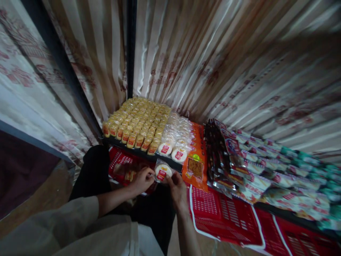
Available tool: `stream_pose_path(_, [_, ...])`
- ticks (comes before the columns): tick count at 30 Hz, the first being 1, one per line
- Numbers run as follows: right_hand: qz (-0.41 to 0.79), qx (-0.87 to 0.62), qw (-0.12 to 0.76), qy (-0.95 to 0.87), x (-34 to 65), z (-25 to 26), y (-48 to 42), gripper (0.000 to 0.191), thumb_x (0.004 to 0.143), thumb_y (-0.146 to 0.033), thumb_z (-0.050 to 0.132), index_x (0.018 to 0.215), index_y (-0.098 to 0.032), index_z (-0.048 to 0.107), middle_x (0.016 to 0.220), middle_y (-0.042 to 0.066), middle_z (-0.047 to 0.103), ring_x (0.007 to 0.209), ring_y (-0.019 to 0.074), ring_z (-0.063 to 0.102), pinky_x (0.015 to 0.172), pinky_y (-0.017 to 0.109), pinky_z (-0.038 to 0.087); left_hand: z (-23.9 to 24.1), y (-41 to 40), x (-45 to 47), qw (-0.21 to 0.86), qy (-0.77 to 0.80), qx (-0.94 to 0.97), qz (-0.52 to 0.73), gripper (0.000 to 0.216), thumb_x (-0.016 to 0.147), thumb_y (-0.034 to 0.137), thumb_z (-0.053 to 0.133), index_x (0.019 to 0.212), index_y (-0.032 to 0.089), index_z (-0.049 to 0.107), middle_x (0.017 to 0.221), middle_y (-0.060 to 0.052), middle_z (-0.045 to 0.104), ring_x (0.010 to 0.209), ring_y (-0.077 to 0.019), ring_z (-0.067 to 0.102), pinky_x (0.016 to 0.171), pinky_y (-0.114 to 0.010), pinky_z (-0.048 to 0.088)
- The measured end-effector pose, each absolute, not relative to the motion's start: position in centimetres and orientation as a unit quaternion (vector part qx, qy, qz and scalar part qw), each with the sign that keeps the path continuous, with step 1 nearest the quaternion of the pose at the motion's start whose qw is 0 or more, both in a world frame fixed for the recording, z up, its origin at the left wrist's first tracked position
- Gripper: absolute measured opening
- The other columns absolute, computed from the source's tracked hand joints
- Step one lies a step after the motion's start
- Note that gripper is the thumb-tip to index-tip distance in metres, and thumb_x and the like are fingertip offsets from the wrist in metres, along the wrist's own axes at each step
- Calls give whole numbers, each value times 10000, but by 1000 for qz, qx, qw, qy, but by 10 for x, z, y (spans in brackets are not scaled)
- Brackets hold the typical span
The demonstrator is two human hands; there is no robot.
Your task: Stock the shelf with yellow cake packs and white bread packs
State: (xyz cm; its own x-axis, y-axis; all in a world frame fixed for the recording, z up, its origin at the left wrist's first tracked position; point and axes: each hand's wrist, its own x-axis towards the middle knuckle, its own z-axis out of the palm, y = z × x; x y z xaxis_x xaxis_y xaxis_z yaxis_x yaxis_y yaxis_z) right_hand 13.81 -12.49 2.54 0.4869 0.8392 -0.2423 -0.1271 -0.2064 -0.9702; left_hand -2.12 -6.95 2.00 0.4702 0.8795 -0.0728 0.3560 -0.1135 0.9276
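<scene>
Between both hands, just below the shelf edge, is a round white packaged cake (163,172) in clear wrap with a red label. My left hand (144,180) pinches the wrapper at its left side. On the right side, my right hand (176,185) grips it between thumb and fingers. Similar round white packaged cakes (179,154) stand in rows on the shelf just beyond. To their left, yellow wrapped cakes (141,121) fill a block of tight rows.
An orange snack packet (196,165) lies right of the white cakes. Dark packets (215,153), white-and-red packets (255,177) and green ones (334,188) continue rightward. Red plastic baskets (223,213) stand below the shelf edge (170,161). Pleated printed curtains (170,53) hang behind.
</scene>
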Motion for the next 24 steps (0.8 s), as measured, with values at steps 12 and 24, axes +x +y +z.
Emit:
stream_pose_path(12, [273, -688, 578, -344, 170, 33, -72, 388, 686, -434, 627, 971, -171, 604, 937, 65, 664, 874, 206, 594, 831, 352, 459, 47, -65, 29, 361, 415, 791, 268, 421, 704, 12, 447, 1084, 172, 529, 1312, -105, 412, 1130, -202, 530, 1015, -354, 431])
stream_pose_path(24, [140, -770, 450, -432, 159, 23, -49, 485, 814, -464, 467, 1126, -111, 582, 1032, 164, 628, 898, 243, 586, 822, 394, 464, 43, -47, 39, 338, 442, 801, 222, 519, 711, 21, 472, 1223, 101, 501, 1407, -147, 347, 1317, -259, 348, 1114, -379, 320])
